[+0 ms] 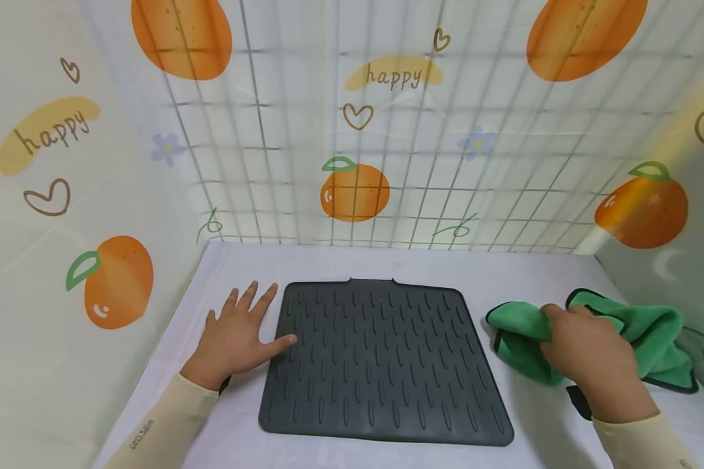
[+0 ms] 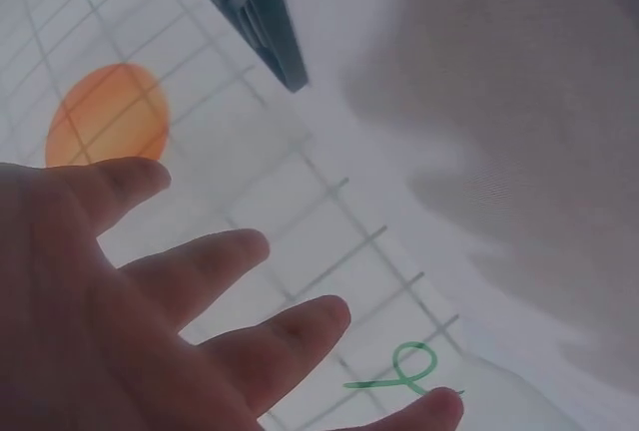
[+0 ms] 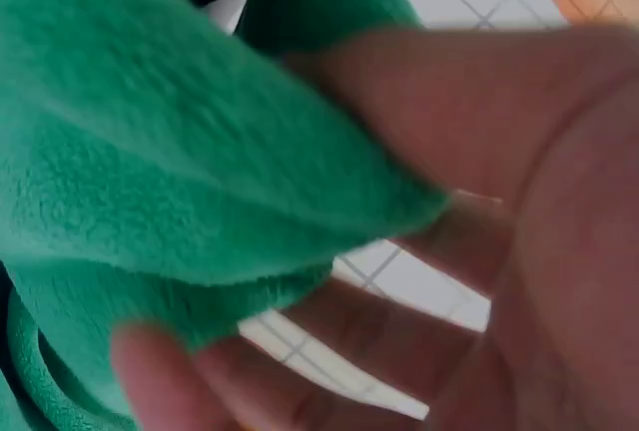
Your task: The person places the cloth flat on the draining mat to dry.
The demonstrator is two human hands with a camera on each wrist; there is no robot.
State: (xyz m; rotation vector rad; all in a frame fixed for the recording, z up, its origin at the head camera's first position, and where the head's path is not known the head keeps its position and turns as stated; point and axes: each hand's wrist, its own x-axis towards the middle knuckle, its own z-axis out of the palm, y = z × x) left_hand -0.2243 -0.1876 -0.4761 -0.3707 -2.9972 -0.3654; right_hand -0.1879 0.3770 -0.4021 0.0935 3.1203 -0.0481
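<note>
The right hand (image 1: 595,358) pinched the green cloth (image 1: 657,332) between thumb and fingers, seemingly to gather its folds. Left of that hand, the dark mat (image 1: 381,365) lay flat on the counter (image 1: 428,260). Beyond it the left hand (image 1: 234,339) was spread wide, its thumb over the mat's side edge, perhaps to steady it. The orange-printed curtain (image 1: 305,98) hung beyond both hands.

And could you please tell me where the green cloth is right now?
In the head view, the cloth is on the right side, held by the right hand, just right of the dark mat.
</note>
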